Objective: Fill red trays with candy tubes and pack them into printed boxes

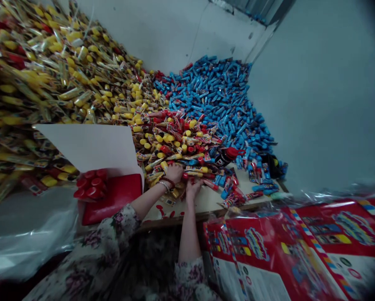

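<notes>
Left hand is pressing spread open on a heap of red-and-yellow capped tube packets on a wooden table; right hand is curling into them, grip unclear.

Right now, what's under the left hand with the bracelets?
The left hand lies on a heap of packets with yellow and red caps. The palm hides whatever is directly beneath it, so that spot cannot be seen.
</notes>
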### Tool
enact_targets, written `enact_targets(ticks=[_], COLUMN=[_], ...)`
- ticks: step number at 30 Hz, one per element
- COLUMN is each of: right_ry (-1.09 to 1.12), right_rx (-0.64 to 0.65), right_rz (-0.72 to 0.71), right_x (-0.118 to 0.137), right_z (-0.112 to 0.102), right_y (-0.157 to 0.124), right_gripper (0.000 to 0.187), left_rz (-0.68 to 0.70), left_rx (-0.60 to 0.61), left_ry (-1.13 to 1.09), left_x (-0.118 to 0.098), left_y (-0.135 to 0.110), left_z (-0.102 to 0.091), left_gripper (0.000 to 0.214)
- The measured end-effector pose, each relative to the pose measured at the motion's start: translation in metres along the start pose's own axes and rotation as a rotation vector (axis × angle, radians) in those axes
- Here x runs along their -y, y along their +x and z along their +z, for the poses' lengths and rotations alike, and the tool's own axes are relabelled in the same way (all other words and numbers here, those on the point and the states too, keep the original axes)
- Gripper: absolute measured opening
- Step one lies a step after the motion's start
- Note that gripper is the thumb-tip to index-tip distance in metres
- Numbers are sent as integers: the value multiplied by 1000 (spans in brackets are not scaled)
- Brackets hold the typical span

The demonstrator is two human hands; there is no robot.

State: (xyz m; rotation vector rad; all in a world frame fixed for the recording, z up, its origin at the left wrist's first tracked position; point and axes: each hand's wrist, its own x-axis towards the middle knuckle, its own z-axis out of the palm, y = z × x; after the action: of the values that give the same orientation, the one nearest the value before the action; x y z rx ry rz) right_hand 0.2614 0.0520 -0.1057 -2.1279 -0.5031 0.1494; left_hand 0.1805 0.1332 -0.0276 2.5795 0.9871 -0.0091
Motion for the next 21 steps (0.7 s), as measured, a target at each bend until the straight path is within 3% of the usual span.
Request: enact_targets(ticks=[6, 11, 17, 21], right_ry=[94, 158, 73, -23], right_rx=[-21, -64, -110, 25], right_rz=[98, 75, -12, -143], right_x=[2, 4, 15, 29], right_z=[10, -9, -48, -60], right_y=[12, 15, 14, 14], right_gripper=[63, 53, 48, 31], left_rz=[-7, -32, -117, -62], left_rx=[48, 41, -31, -157], left_ry=[-211, -388, -495, -536], left_x=[16, 25, 2, -14], left_y=[1, 4, -10, -53], left_z=[-7, -16, -24, -38], left_gripper=[30, 39, 44, 38])
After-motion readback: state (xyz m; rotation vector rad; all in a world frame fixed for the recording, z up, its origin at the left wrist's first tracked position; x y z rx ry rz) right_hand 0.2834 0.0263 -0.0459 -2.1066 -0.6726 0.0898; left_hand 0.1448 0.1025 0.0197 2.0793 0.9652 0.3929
